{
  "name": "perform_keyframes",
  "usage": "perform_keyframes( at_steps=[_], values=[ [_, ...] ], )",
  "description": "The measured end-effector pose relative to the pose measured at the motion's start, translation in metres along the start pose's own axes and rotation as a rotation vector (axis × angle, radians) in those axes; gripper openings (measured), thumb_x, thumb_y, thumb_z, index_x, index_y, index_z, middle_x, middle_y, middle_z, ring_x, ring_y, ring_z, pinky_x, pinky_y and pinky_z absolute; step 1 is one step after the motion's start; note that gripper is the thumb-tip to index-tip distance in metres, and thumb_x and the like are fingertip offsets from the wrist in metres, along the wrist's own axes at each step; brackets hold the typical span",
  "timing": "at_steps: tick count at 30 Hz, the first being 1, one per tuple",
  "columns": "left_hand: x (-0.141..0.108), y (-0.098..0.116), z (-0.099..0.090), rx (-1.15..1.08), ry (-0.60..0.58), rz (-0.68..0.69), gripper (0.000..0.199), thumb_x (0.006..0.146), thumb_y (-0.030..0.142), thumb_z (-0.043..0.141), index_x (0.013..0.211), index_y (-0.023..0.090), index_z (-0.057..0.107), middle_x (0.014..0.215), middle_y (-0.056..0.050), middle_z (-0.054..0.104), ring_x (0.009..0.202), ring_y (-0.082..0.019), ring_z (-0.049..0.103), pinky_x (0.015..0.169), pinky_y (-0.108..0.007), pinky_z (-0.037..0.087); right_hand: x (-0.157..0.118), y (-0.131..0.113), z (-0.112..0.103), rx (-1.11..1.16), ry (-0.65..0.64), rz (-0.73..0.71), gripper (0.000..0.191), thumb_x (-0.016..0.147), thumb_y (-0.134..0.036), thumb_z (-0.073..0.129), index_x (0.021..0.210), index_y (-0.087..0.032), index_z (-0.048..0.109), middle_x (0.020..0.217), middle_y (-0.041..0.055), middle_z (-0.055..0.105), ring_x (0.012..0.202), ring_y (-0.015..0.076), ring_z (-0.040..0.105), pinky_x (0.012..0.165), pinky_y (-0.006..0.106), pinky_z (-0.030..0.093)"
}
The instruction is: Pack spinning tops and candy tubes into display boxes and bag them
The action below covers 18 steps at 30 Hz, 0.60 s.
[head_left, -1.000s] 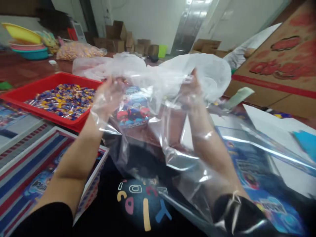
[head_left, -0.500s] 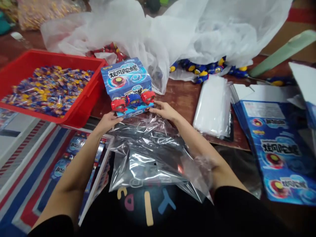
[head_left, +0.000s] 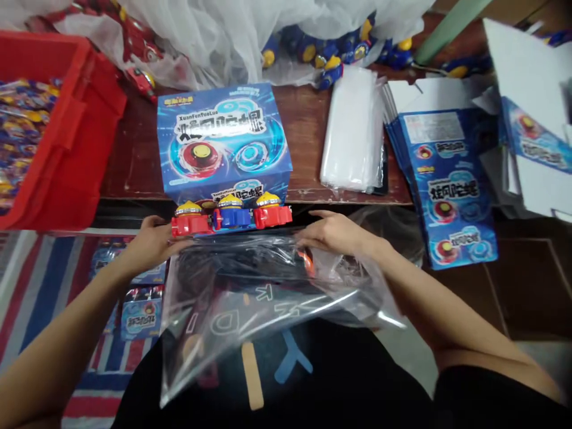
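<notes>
A blue printed box [head_left: 223,140] sits at the table's front edge, with red and blue spinning-top toys [head_left: 231,213] along its near side. My left hand [head_left: 154,241] is closed at the left end of that toy row, gripping the edge of a clear plastic bag [head_left: 268,286]. To the right of the box, my right hand [head_left: 333,231] pinches the bag's other top corner, thumb and fingers together. The bag hangs below the box in front of my black shirt, its mouth towards the box.
A red bin [head_left: 96,119] of wrapped pieces stands at the left. White plastic sleeves [head_left: 353,128] and flat blue cartons [head_left: 451,190] lie to the right. Packed boxes [head_left: 142,313] rest low on striped cloth. Bagged blue toys [head_left: 330,50] lie behind.
The view has moved closer and tilted down. My right hand has moved away from the box to its right, and the bag's mouth is spread wider between my hands.
</notes>
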<state>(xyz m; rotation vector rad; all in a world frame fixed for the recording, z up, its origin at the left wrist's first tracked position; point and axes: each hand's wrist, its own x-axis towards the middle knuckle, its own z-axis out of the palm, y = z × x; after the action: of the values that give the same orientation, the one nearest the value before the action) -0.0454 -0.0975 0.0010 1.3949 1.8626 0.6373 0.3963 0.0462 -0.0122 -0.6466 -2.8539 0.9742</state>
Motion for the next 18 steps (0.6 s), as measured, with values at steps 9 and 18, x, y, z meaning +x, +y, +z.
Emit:
perform_keyframes(
  at_steps=[9,18],
  values=[
    [-0.006,0.003,-0.041,0.44,-0.132,0.436,0.02,0.093,0.035,0.06,0.087,0.031,0.079,0.105,0.003,0.08,0.108,-0.022,0.072,0.133,-0.052,0.021,0.041,-0.015,-0.065,0.087,-0.027,-0.141,0.015,0.1,-0.038,0.07,0.101,-0.03,0.083,0.119,0.004,0.078,0.112,0.0244,0.072,0.104,0.045,0.055],
    [0.051,0.052,-0.048,-0.554,0.103,0.337,0.047,0.065,0.05,0.101,0.072,0.016,0.07,0.101,-0.006,0.069,0.097,-0.02,0.062,0.085,-0.032,0.059,0.114,0.016,-0.092,0.769,0.394,-0.157,0.046,0.084,-0.063,0.082,0.078,-0.021,0.064,0.082,-0.0014,0.059,0.078,0.0126,0.053,0.076,0.028,0.048]
  ],
)
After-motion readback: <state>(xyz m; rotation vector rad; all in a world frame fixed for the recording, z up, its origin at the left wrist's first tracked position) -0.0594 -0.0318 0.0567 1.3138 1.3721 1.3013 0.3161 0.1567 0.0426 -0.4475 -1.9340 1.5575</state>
